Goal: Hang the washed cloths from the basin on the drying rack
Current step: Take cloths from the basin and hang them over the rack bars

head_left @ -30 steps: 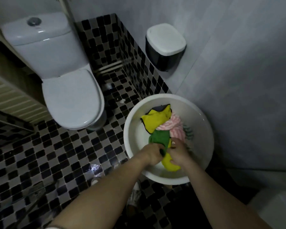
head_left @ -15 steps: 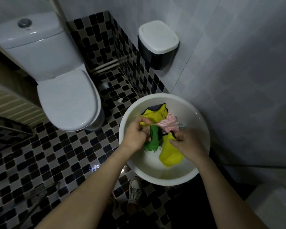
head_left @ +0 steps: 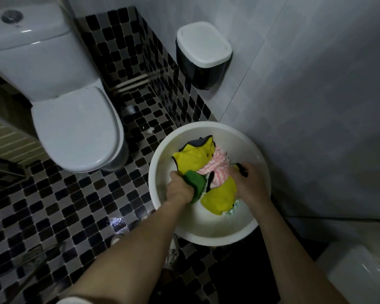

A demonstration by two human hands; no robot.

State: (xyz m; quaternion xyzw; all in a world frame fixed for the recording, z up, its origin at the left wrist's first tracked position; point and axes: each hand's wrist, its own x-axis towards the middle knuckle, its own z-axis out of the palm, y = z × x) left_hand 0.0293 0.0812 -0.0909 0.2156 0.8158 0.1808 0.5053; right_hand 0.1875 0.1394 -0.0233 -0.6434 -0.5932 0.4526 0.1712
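A round white basin (head_left: 162, 154) stands on the tiled floor against the wall. Inside lies a heap of wet cloths: a yellow cloth with dark trim (head_left: 195, 155) at the back, a pink-and-white striped cloth (head_left: 216, 167) in the middle, a green cloth (head_left: 195, 182) and another yellow cloth (head_left: 221, 198) at the front. My left hand (head_left: 179, 188) is in the basin and grips the green cloth. My right hand (head_left: 249, 183) grips the right side of the heap, at the front yellow cloth's dark-trimmed edge. No drying rack is in view.
A white toilet (head_left: 75, 128) with its lid down stands to the left of the basin. A black bin with a white lid (head_left: 203, 55) hangs on the grey wall behind. The floor (head_left: 53, 205) is black-and-grey mosaic, wet in places. A white object (head_left: 360, 275) sits at the bottom right.
Both hands have shifted within the basin: the left has dropped lower onto the green cloth, the right has moved up and right along the heap. The cloths have been pulled about slightly.
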